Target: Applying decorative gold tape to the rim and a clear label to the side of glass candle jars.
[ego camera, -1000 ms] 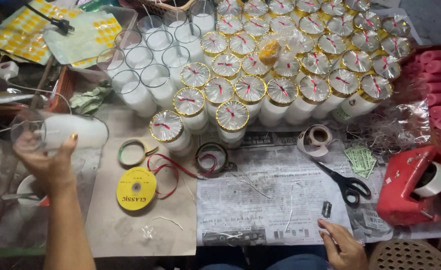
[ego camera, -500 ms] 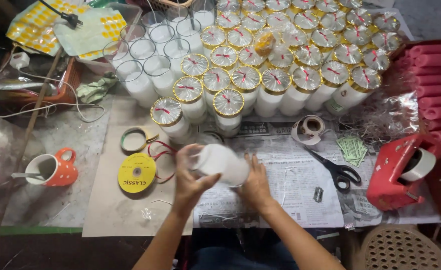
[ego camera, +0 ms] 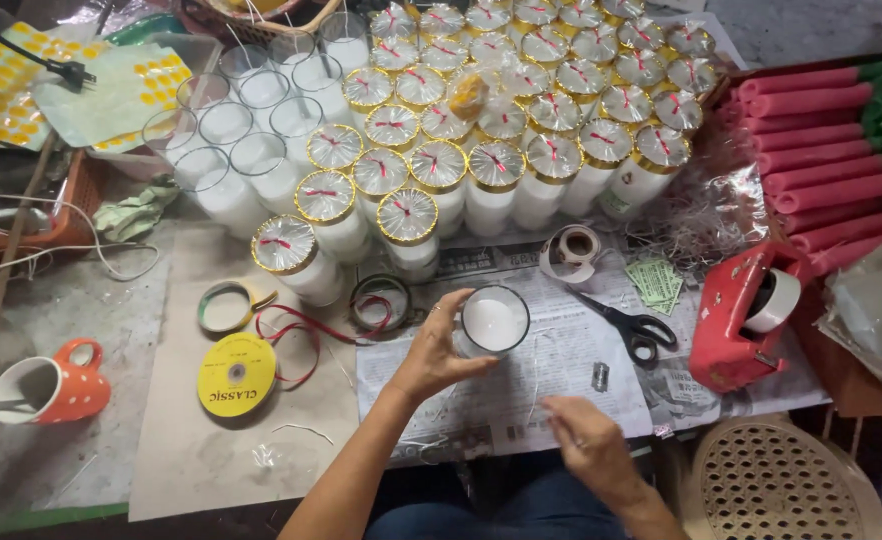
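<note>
Head view: your left hand (ego camera: 431, 355) now wraps its grip round the glass candle jar (ego camera: 494, 320), set upright on the newspaper (ego camera: 561, 385) mid-table. Your right hand (ego camera: 586, 440) has let go, fingers loosely curled, holding nothing.

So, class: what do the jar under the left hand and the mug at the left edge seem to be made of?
Candle jar: clear glass, probably; see-through wall, white wax inside, left hand gripping it. Mug: glazed ceramic, likely; glossy orange with white dots.
</note>
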